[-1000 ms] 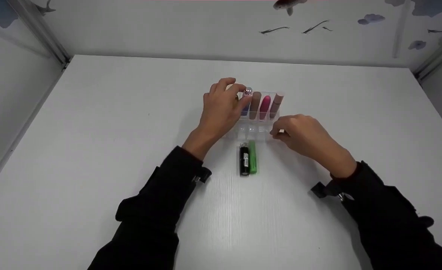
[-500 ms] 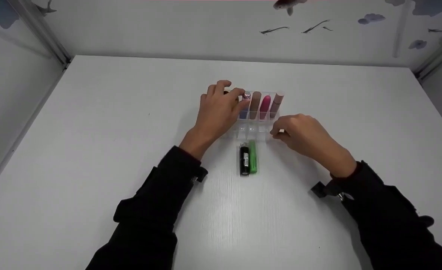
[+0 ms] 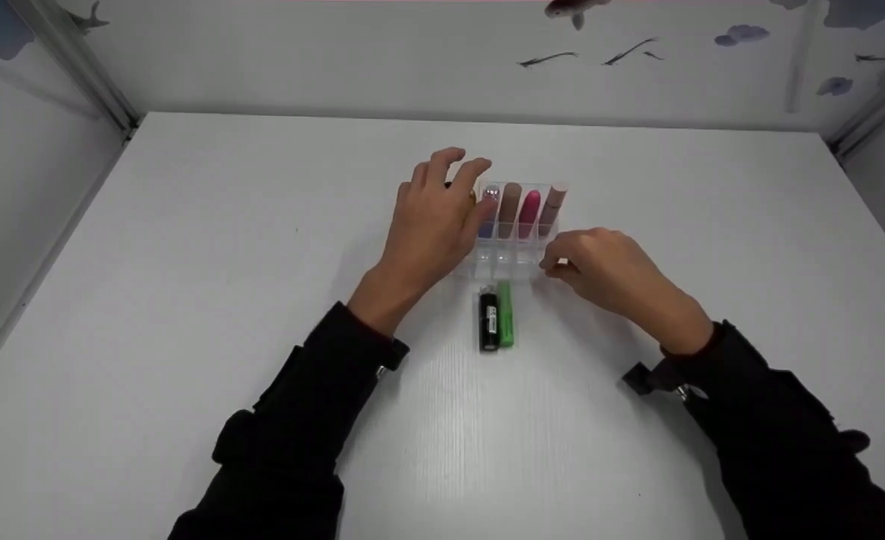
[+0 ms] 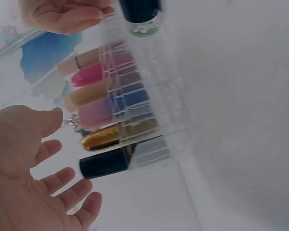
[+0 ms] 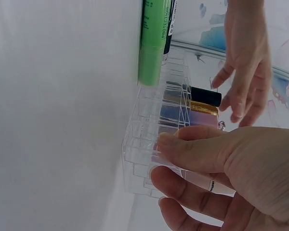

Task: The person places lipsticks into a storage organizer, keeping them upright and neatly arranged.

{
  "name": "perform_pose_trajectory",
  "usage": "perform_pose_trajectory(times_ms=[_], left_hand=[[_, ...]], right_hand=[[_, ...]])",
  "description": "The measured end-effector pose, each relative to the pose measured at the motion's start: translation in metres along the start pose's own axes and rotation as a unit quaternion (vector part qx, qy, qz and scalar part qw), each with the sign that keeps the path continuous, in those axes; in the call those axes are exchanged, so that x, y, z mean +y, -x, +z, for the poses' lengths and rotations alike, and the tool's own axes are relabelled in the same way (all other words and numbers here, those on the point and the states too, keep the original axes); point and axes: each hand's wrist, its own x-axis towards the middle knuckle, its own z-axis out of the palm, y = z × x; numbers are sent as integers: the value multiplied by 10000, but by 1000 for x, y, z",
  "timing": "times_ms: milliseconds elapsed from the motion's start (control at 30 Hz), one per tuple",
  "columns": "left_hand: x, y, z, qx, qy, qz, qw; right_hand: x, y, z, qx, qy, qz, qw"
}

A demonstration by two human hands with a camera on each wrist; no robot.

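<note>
A clear tiered lipstick organizer stands mid-table, its back row filled with tubes. My left hand is spread beside the row, its thumb near the silver-knobbed pink-and-blue lipstick tube and nothing in its grasp. Beside that tube, in the left wrist view, are a gold tube and a black-capped one. On the other side stand a brown tube, a bright pink one and a pale pink one. My right hand, fingers curled, pinches the organizer's near right corner.
In front of the organizer a black tube and a green tube lie side by side on the white table. White panels with painted fish and flowers border the table at the back and sides.
The silver-knobbed tube has sunk into its back-row slot, and my left hand has let go, its index finger lifting away as the hand shifts slightly left. The right hand has stayed put.
</note>
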Motion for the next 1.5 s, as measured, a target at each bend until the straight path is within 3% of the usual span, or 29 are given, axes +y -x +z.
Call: perform_pose_trajectory(times_ms=[100,167,267,367,567,800,1100,1500], left_hand=[[6,7,-12,195,9,466,9987],[7,13,-18,156,-21,781,9968],[3,21,-22,-149,34,1153,9932],[-5,27,-25,-558,200,1321,9895],[-19,34,-22,-769,-5,1256,9891],[-22,38,-14,-944,-427,1070,9888],[-25,39,-11,-1341,-630,367,9883],[-24,40,-9,-1565,-524,415,9854]], right_hand=[[1,0,0,4,-3,9,10000],[1,0,0,0,-6,17,10000],[1,0,0,-10,19,32,10000],[0,0,0,-43,23,71,10000],[-1,1,2,22,58,31,10000],[-3,0,4,74,66,-13,10000],[-3,1,2,155,164,-90,9997],[-3,1,4,163,92,-115,9998]])
